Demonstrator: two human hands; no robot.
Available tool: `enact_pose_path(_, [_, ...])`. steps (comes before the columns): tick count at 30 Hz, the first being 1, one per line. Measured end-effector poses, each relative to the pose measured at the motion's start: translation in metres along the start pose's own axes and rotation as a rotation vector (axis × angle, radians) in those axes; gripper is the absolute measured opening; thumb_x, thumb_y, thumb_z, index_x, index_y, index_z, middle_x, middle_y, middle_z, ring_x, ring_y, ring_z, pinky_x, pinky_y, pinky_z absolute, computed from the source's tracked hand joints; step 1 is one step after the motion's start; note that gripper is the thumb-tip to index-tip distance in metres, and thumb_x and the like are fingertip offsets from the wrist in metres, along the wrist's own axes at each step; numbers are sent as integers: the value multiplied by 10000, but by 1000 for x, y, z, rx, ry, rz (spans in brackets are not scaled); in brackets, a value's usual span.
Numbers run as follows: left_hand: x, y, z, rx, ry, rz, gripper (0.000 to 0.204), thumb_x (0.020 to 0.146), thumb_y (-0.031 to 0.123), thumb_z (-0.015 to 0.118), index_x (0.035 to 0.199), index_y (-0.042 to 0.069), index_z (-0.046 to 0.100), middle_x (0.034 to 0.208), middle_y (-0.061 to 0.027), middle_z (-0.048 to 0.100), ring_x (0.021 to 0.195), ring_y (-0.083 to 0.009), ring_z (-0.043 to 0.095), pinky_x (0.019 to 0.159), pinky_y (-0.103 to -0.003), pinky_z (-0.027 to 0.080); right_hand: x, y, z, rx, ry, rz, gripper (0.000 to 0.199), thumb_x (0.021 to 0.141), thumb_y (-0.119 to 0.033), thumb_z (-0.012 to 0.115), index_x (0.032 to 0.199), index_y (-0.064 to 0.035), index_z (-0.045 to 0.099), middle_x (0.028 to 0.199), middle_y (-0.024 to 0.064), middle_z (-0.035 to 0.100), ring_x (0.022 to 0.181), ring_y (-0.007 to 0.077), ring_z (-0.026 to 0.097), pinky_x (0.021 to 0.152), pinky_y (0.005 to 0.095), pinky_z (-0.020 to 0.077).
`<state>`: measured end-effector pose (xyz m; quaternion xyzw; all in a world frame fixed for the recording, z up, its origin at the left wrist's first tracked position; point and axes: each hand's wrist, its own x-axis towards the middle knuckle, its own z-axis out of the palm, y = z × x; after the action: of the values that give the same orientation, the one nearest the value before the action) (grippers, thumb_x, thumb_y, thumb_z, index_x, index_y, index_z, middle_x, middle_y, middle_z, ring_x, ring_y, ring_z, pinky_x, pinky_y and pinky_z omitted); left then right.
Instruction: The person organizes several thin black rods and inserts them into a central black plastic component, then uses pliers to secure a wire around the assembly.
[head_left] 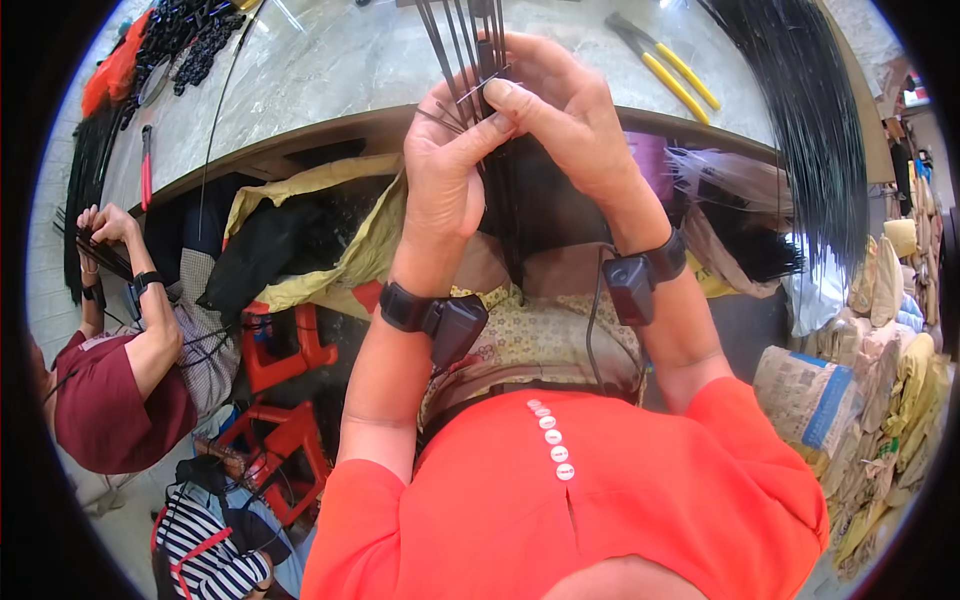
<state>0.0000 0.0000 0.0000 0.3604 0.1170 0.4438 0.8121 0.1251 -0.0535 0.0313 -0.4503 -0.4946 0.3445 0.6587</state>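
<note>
Leftmost, a co-worker's hands (pixel 100 228) are seen gripping black strips; red-handled pliers (pixel 146 168) lie on the marble table (pixel 330 60). Centrally, a bundle of black strips (pixel 470 45) is pinched by left hand (pixel 447 165) and right hand (pixel 555 115), lower ends hidden. Yellow-handled pliers (pixel 672 75) lie rightward.

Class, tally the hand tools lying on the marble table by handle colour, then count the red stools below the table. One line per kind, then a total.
Yellow-handled pliers: 1
Red-handled tool: 1
Red stools: 2 in view, the second at
Total: 4
The left hand and right hand together grip a bundle of black strips.
</note>
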Motion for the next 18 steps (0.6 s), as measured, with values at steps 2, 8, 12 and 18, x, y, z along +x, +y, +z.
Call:
enact_pose_path(2, [-2, -1, -1, -17, 16, 25, 467, 831, -70, 687, 1249, -30, 481, 1113, -127, 643, 985, -199, 659, 892, -331, 555, -1, 0, 2, -38, 1, 2, 405, 899, -66, 654, 1282, 15, 550, 1037, 85, 683, 902, 111, 650, 783, 243, 540])
enact_pose_path(8, [-2, -2, -3, -43, 73, 49, 427, 828, -92, 676, 1209, -30, 493, 1093, -117, 643, 971, -187, 657, 881, -315, 554, 2, 8, 13, -80, 90, -78, 372, 888, -91, 663, 1233, 16, 576, 1005, 84, 681, 860, 107, 648, 755, 242, 532])
enact_pose_path(12, [3, -4, -8, -62, 52, 60, 444, 826, -100, 670, 1221, -29, 481, 1099, -121, 636, 981, -182, 650, 873, -307, 554, 3, 17, 16, -167, 139, -107, 358, 893, -119, 659, 1218, 11, 585, 980, 87, 680, 841, 109, 644, 739, 245, 526])
enact_pose_path(18, [3, -4, -12, -55, 74, 97, 440, 819, -110, 670, 1209, -17, 488, 1097, -121, 633, 995, -181, 643, 878, -306, 553, 6, 23, 20, -180, 139, -130, 338, 903, -131, 651, 1200, 19, 588, 962, 86, 675, 830, 117, 643, 732, 252, 526])
